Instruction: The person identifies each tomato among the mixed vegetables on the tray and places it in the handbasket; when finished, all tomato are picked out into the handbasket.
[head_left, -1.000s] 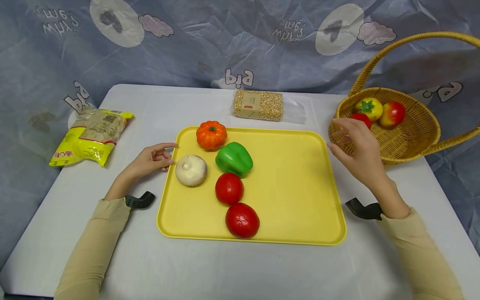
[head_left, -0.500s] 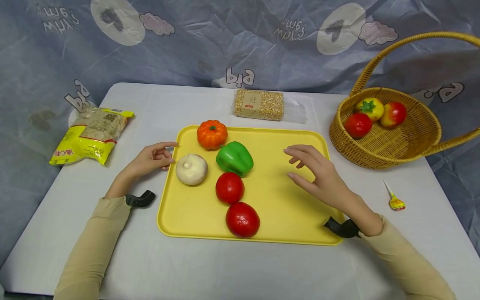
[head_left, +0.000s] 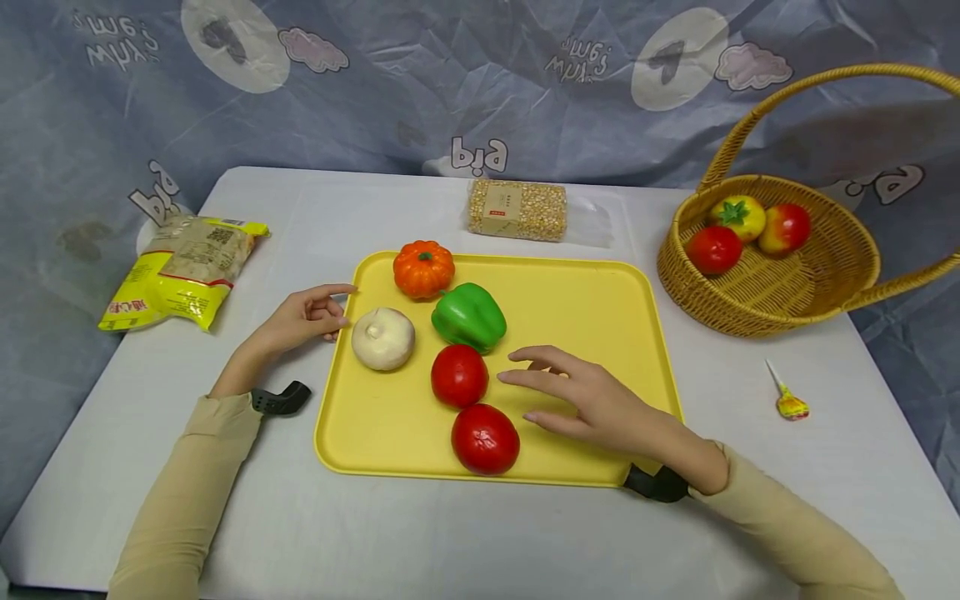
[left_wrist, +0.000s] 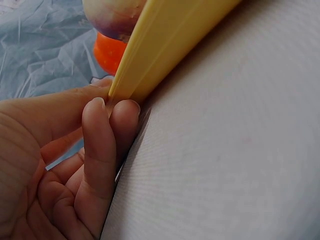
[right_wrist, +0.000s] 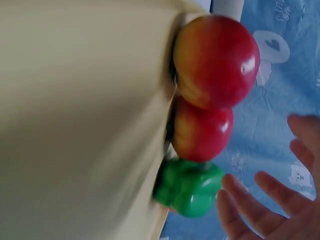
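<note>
My left hand pinches the left rim of the yellow tray; in the left wrist view fingertips lie on both sides of that rim. Over the tray's right half, my right hand hovers with spread fingers and holds nothing. Its fingertips point at two red, tomato-like fruits, the larger one nearer the front. Behind them lies a green bell pepper. A small orange pumpkin sits at the back left. Near my left hand is a white turnip-like vegetable, purple underneath in the left wrist view.
A wicker basket with a tall handle holds several fruits at the back right. A wrapped lollipop lies in front of it. Behind the tray is a bag of corn kernels; a yellow snack bag lies at the left.
My right hand has moved from beside the basket leftward and toward me over the tray, uncovering the lollipop and a red fruit in the basket. My left hand has stayed at the rim.
</note>
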